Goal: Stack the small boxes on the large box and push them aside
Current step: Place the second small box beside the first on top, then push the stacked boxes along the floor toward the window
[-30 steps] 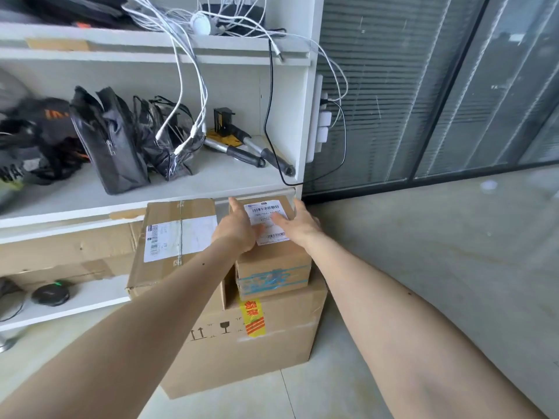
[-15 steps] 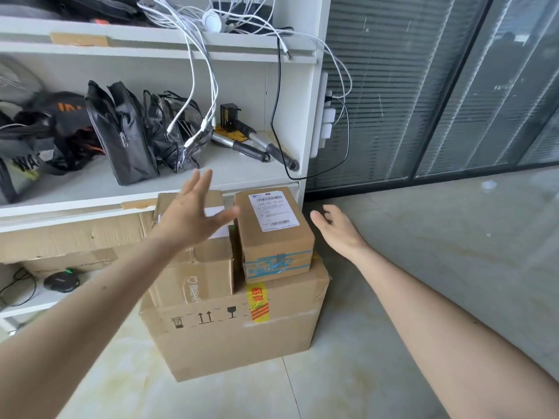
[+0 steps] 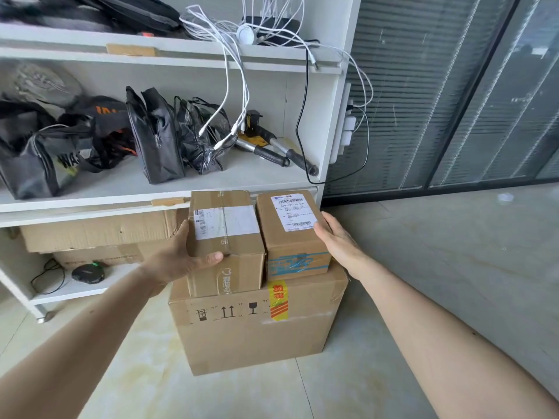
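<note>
hands back on boxes, were lifted off | left hand (image 3: 178, 261) grips left box (image 3: 225, 237) | right hand (image 3: 335, 240) flat against right box (image 3: 290, 228) | both on big box (image 3: 257, 325), frame centre | push next

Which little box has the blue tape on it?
The right small box, beside the right hand, has blue tape across its front. The left small box, held by the left hand, has only clear tape.

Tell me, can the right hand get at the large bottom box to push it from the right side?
Probably yes. The right hand rests against the blue-taped small box, and the large box has bare floor beside its right side.
</note>
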Motion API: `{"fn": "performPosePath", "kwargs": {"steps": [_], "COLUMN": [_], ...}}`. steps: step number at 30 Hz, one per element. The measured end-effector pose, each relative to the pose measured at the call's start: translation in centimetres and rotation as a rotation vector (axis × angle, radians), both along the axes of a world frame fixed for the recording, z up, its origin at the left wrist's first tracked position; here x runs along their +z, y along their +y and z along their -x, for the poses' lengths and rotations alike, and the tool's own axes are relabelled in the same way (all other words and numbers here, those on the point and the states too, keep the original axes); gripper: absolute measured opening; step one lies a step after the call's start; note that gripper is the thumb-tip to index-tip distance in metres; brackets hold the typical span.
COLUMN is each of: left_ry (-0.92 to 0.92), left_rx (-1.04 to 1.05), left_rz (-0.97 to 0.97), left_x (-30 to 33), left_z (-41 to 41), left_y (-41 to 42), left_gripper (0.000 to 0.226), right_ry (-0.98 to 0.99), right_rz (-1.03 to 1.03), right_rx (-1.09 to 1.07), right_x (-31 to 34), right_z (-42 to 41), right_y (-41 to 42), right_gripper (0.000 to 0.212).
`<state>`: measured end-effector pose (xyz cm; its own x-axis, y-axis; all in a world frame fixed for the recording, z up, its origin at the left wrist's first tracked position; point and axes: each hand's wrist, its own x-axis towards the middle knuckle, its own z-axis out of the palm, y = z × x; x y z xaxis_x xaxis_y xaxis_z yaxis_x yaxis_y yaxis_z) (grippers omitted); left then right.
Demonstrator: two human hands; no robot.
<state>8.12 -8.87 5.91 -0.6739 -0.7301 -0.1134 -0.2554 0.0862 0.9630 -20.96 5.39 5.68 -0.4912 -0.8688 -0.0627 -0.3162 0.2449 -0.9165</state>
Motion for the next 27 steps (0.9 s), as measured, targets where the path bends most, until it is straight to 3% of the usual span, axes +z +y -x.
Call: {"fn": "performPosePath", "kwargs": {"steps": [6, 10, 12, 14, 15, 17, 21, 27], "left_ry": [-0.028, -0.113, -0.352, -0.637, -0.722, -0.829, -0.898, -0.774], "left_rx": [-0.011, 0.027, 0.073, 0.045, 0.010, -0.059, -0.079, -0.001], "left_rz": [-0.013, 0.014, 0.264, 0.644, 0.787, 0.956, 1.035, 1.021], "left_x": [-0.3, -0.9, -2.1, -4.4, -6.1, -8.9, -11.8, -12.6], "left_z": [0.4, -1.1, -2.5, -4.1, -4.6, -5.1, -4.0, -3.6], "left_y": [-1.0, -0.5, 0.1, 0.2, 0.2, 0.5, 1.0, 0.7], "left_gripper": [0.132, 0.151, 0.152, 0.156, 0.157, 0.157, 0.141, 0.127], "right_ry": [-0.018, 0.039, 0.236, 0.676, 0.865, 1.055, 1.121, 1.091], "right_rz": [-0.005, -0.022, -0.066, -0.224, -0.292, -0.366, -0.399, -0.306], "right_rx": [0.013, -0.017, -0.034, 0.036, 0.090, 0.151, 0.146, 0.164], "right_x": [-0.7, -0.9, -2.2, -4.3, -5.4, -7.4, -9.9, -11.2], "right_z": [0.3, 1.2, 2.5, 3.6, 3.9, 3.8, 2.8, 2.7], "right_y": [-0.4, 1.4, 3.3, 4.8, 5.2, 5.1, 4.0, 3.5], "right_gripper": [0.061, 0.094, 0.112, 0.126, 0.133, 0.140, 0.140, 0.117]}}
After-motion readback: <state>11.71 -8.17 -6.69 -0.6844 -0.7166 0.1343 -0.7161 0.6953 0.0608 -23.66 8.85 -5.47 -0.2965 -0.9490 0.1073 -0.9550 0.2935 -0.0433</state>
